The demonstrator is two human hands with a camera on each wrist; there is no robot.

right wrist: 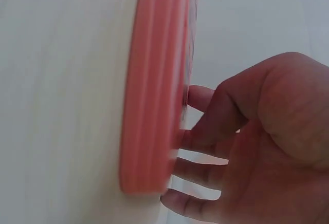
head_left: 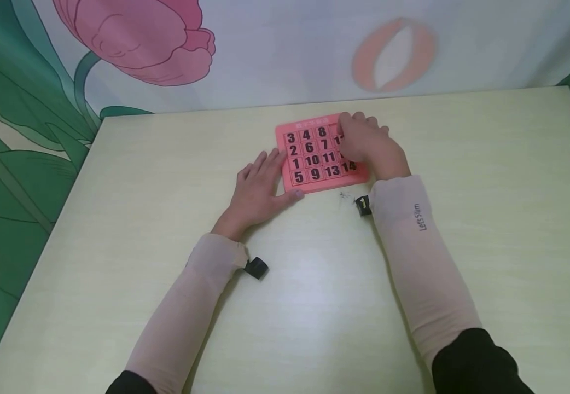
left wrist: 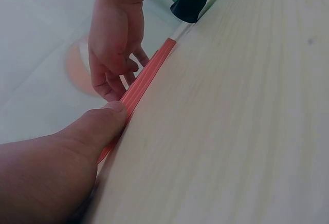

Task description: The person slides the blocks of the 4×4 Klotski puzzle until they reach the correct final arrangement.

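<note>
A pink number slide puzzle [head_left: 312,160] with black numerals lies flat near the table's far edge. My left hand [head_left: 260,189] rests at its lower left corner, fingers stretched along the left side and thumb against the near edge. Over the puzzle's right part is my right hand [head_left: 367,141], covering some tiles at the upper right. In the right wrist view, the fingertips of the right hand [right wrist: 277,126] touch the puzzle's top face beside its ridged side [right wrist: 154,90]. The left wrist view shows the left thumb [left wrist: 97,124] pressed to the puzzle's edge.
The pale wooden table [head_left: 304,306] spreads around the puzzle. Behind it stands a light backdrop [head_left: 285,49] with a pink flower and green leaves. Small dark marks [head_left: 345,195] show on the table just below the puzzle. A black strap end [head_left: 256,268] hangs by the left wrist.
</note>
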